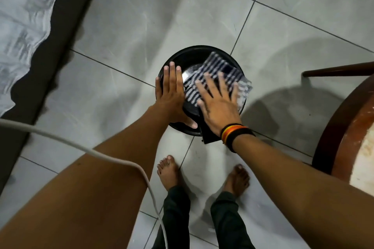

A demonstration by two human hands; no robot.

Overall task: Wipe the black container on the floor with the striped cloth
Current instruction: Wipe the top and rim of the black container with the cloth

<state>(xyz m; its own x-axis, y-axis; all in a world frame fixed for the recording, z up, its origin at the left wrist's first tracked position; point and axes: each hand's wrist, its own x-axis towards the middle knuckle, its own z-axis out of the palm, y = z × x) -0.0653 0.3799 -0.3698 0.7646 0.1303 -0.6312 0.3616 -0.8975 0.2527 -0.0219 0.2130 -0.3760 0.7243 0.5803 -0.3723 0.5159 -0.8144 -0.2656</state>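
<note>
A round black container [188, 56] stands on the grey tiled floor in the middle of the head view. My left hand [171, 95] lies flat on its left rim, fingers together, thumb hooked over the near edge. A dark blue and white striped cloth [220, 66] is spread over the container's top right. My right hand [218, 101], fingers spread and slightly blurred, presses flat on the cloth. A striped wristband circles my right wrist. The container's near right side is hidden under my hand and the cloth.
My bare feet [169, 172] stand just behind the container. A dark wooden round chair or table [344, 131] sits at the right. A mattress with grey sheet [24, 26] lies at the left. A white cable [85, 147] crosses my left forearm.
</note>
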